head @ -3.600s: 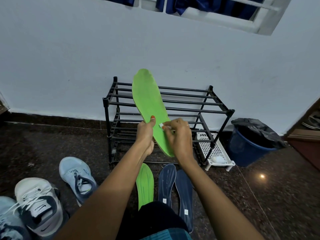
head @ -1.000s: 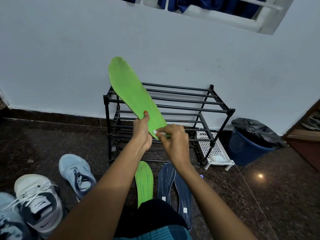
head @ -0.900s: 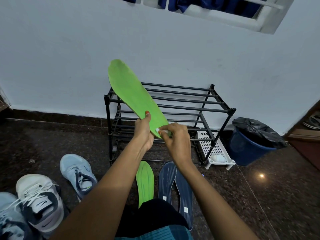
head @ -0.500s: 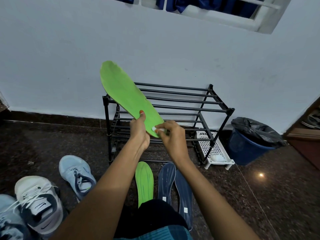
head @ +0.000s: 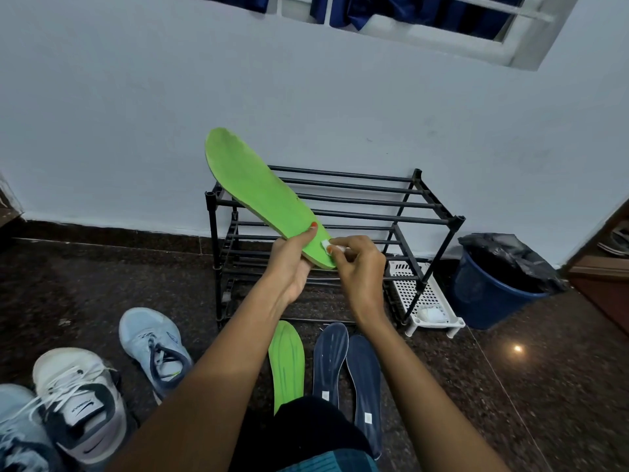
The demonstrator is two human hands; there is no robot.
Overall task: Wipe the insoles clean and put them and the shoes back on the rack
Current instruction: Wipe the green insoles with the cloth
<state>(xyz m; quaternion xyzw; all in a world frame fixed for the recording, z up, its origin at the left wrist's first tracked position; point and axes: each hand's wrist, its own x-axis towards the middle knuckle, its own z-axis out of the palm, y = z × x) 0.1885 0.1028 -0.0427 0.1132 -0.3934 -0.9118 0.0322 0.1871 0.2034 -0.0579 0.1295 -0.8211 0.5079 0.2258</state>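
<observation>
Gripping the green insole (head: 252,185) is the left hand (head: 292,264); right hand (head: 360,267) pinches a white wad (head: 326,245) (perhaps tissue).

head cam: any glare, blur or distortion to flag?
Head view: dim, bluish light; small glare spot on the polished floor at right; wide-angle bowing tilts the window frame; corner shoe soft; held green insole, left hand, right hand and white wipe sharp.

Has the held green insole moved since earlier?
Yes. The green insole has tilted left; its toe now sits over the left end of the rack.
</observation>
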